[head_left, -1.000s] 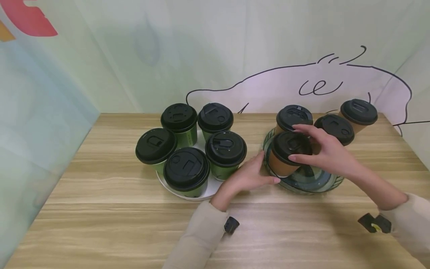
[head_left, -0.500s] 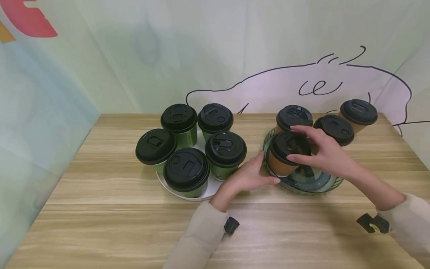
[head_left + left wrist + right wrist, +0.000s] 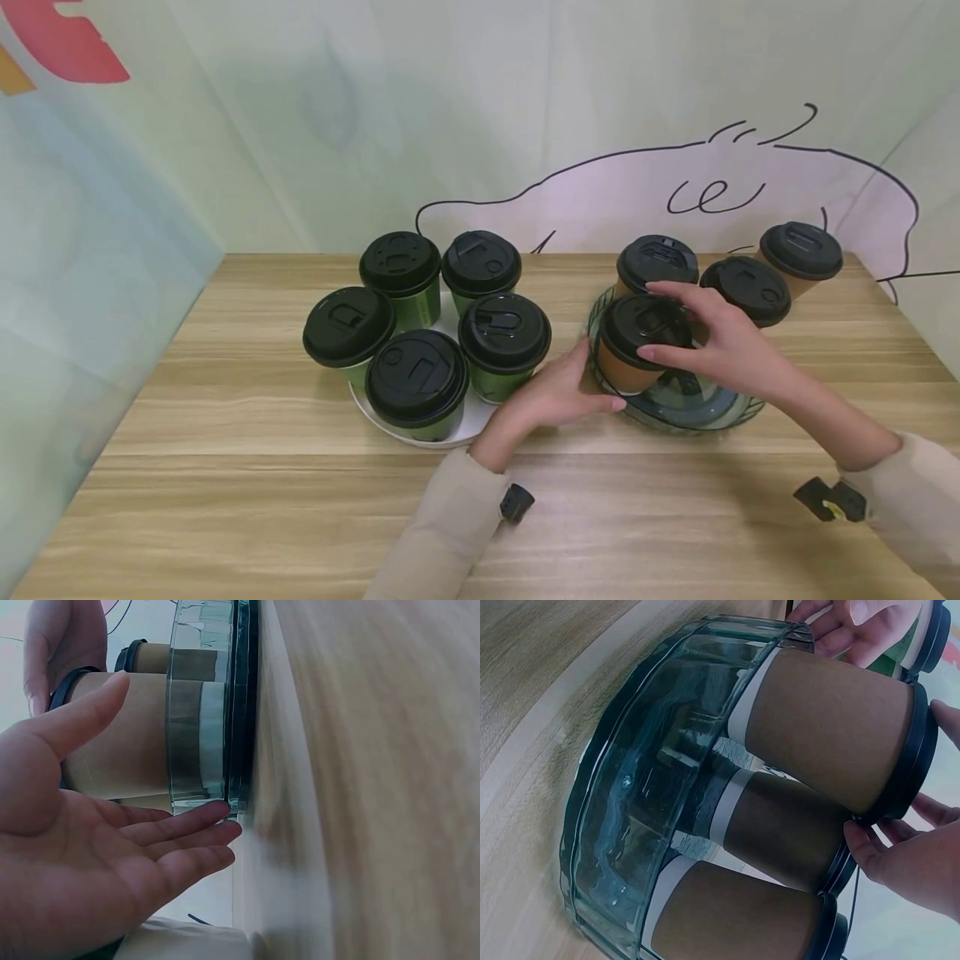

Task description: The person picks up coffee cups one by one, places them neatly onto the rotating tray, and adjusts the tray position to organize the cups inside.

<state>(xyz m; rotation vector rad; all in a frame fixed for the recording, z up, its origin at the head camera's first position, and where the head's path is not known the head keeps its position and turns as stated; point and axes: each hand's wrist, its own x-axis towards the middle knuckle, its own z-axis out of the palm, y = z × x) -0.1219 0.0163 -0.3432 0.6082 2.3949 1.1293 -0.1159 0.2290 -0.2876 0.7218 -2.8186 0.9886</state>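
Note:
My right hand (image 3: 731, 337) holds a brown paper cup (image 3: 626, 371) by its black lid, thumb and fingers on opposite sides. The cup's base is within the wall of a clear greenish glass tray (image 3: 693, 429), near its left side. My left hand (image 3: 562, 392) lies at the tray's left edge with extended fingers. In the left wrist view its fingertips touch the tray wall (image 3: 187, 742), and the thumb extends along the cup. Behind the held cup stand a lidded brown cup (image 3: 656, 262) and another (image 3: 746, 290). The right wrist view shows their bases behind the glass wall.
Left of the tray, a white plate (image 3: 371, 414) bears several green cups (image 3: 416, 383) with black lids, close to my left wrist. One more lidded brown cup (image 3: 801, 250) stands at the back right. A printed wall (image 3: 300, 167) rises behind the wooden table (image 3: 247, 508).
My right hand and the brown cup have shifted slightly left. The left hand and the other cups have stayed in place.

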